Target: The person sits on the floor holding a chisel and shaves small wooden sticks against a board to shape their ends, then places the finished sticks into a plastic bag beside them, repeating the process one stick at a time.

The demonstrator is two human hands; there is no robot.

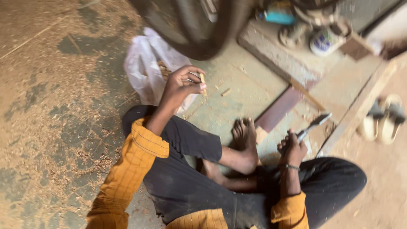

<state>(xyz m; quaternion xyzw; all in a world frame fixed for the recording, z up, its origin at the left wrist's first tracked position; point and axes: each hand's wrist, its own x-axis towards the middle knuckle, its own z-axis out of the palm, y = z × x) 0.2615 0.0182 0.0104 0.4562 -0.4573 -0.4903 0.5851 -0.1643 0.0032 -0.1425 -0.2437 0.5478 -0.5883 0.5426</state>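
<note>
Wood piece is the small tan stick pinched in your left hand, held out in front of you above the floor, just beside the white plastic bag.

Going from the biggest things down: the floor is dusty and strewn with sawdust and shavings, and you sit cross-legged on it in dark trousers, your bare feet tucked between your knees. A dark tyre stands at the top of the view, just behind the bag. To the right a long wooden plank runs on a slant, and a pair of pale sandals lies beyond it. The bag lies crumpled and open, with what looks like more bits of wood inside; the blur keeps that unsure.

Your left arm, in a rolled yellow sleeve, reaches forward with the elbow bent and the wrist raised. That hand's grip is closed on the wood piece, thumb against fingertips, the stick pointing down from the fingers.

Your right arm lies low over your right knee, forearm pointing away from you, a thin band at the wrist. The right hand is closed in a fist round the handle of a chisel, whose metal blade angles up and away to the right, well apart from the wood piece.
</note>
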